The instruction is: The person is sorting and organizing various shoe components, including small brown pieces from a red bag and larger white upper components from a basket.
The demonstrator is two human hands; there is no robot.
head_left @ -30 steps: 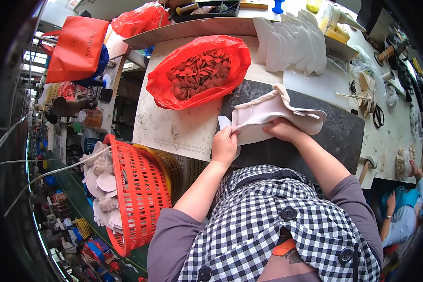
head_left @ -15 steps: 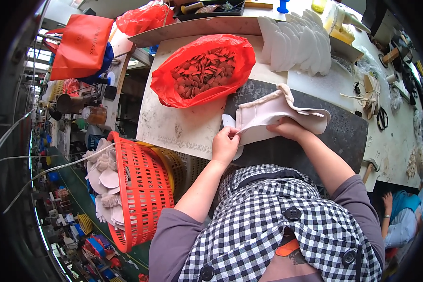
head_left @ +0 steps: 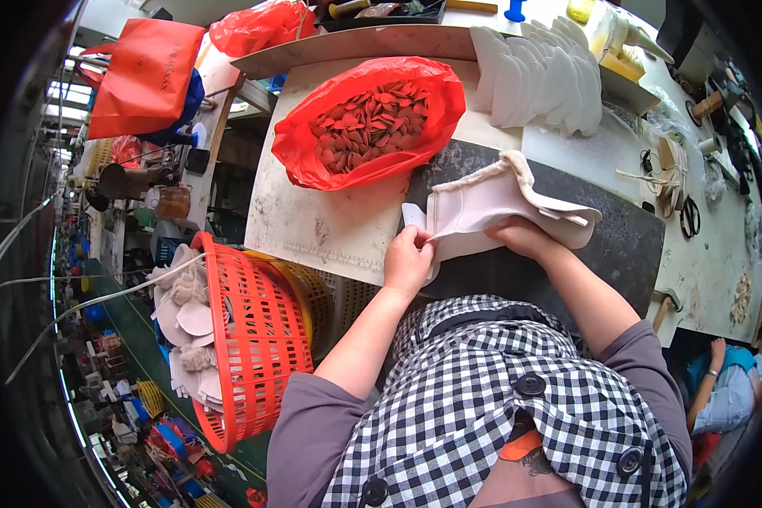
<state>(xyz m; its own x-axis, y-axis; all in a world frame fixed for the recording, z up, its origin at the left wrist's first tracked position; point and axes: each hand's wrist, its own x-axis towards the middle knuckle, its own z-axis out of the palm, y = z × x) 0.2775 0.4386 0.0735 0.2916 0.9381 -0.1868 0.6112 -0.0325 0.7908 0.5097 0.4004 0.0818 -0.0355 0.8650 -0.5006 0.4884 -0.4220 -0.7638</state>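
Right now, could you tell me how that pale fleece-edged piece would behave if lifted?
The pale piece probably flops: it already folds and drapes over the right hand. It seems light, since the left hand pinches just one edge. The fleecy rim likely keeps it from slipping.

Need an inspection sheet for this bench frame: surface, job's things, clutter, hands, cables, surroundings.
Surface: pale worktable with a dark mat under the work.
Job's things: pale fleece-lined piece lying on the mat; small pale patch at its left edge.
Clutter: red bag of reddish-brown cut pieces; row of white cut pieces; scissors at right.
Hands: left hand pinches the piece's left edge by the patch; right hand is tucked under the piece.
Cables: nothing seen on the table.
Surroundings: red basket of pale offcuts at left; another person's arm at lower right.
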